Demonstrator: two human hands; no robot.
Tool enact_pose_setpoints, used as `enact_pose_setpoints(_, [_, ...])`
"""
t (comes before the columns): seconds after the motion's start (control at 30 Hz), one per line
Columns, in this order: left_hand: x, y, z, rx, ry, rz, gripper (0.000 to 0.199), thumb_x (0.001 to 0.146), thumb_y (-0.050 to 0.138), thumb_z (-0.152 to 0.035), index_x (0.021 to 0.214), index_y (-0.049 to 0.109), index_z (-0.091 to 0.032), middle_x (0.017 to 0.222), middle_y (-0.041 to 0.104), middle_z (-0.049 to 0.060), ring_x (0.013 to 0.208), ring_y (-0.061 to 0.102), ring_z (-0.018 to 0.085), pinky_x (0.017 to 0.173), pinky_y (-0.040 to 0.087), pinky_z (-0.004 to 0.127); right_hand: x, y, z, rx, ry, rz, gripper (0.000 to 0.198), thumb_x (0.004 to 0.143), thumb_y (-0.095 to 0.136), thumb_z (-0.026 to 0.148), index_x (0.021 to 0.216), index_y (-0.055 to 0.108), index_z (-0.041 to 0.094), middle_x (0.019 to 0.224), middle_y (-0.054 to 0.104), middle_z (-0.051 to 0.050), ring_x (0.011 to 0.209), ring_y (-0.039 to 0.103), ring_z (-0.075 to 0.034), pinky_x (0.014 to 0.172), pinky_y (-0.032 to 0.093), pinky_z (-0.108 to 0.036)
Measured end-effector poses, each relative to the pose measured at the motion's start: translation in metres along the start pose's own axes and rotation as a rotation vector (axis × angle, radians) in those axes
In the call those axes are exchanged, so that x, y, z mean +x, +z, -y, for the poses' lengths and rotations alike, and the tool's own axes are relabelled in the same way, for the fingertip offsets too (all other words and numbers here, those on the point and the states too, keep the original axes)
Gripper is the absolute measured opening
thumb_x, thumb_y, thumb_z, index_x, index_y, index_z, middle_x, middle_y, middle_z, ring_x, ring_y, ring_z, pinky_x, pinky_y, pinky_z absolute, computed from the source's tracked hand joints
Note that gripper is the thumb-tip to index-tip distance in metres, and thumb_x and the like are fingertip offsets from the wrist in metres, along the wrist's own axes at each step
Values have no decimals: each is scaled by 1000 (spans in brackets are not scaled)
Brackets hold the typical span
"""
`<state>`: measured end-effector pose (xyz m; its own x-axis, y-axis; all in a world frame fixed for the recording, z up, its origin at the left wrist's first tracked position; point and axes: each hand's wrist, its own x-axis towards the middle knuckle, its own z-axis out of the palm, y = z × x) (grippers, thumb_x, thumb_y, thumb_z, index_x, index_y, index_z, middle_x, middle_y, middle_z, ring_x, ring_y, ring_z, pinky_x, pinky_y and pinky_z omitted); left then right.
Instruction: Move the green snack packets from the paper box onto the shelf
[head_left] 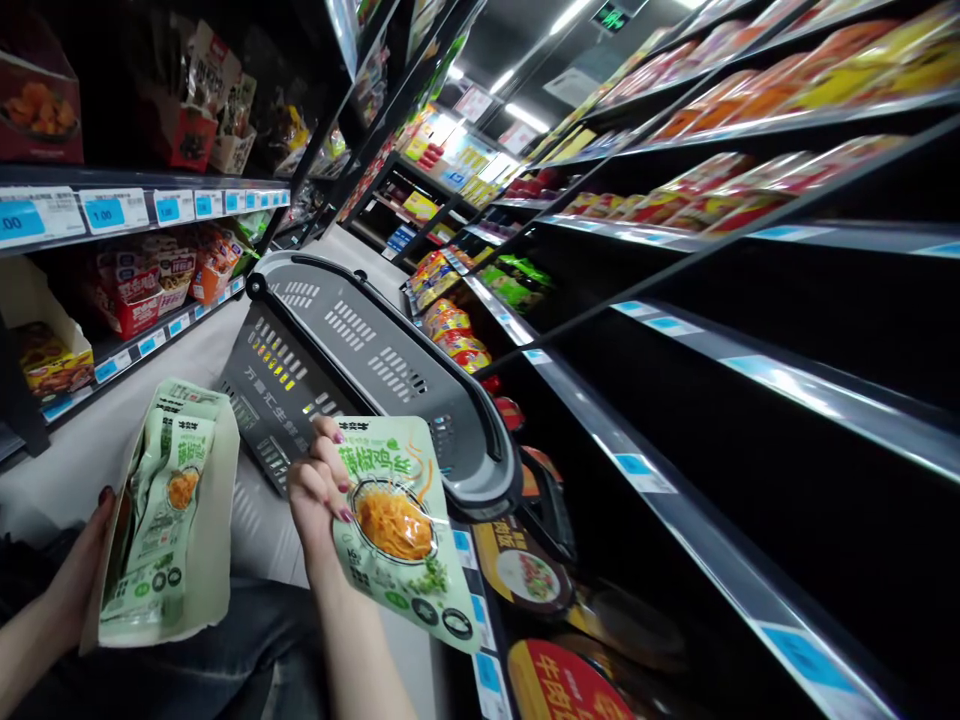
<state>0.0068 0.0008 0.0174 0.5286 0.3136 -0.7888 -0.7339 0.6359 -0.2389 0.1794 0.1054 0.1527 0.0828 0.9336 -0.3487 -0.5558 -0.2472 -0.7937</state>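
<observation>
Green snack pouch (397,520) is pinched at its left edge by right hand (319,490) fingers; open carton (169,520) w/ more pouches is gripped by left hand (86,560), grey basket (375,360) just behind.

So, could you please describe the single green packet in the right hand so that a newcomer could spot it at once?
Start at the grey shopping basket in the aisle between the dark shelves. Just below its near rim, the right hand pinches a pale green packet by its left edge. Unlike the similar packets stacked in the open carton that the left hand holds, it is out alone, showing an orange shredded-food picture.
</observation>
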Motion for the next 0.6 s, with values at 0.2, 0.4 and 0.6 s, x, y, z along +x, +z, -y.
enact_pose_setpoints(0.2, [2,-3,2,7,45,-40,76,91,52,-31,152,9,-17,79,77,-2,73,73,19,62,59,27,-3,-1,0,52,43,57,20,83,53,23,83,34,18,45,9,16,28,-10,5,35,0,-13])
enact_pose_setpoints(0.4, [7,-8,2,-9,6,-6,34,91,49,-35,114,66,-16,83,77,3,76,74,23,70,60,42,-10,0,-4,87,134,295,28,82,58,32,83,34,19,40,11,17,22,-2,4,31,8,-10])
enact_pose_setpoints(0.6, [10,-13,3,3,27,34,27,88,56,-38,98,72,-19,94,77,1,83,73,22,76,59,41,-11,-3,-8,27,129,279,31,79,61,36,84,34,20,41,9,17,22,-3,3,32,9,-11])
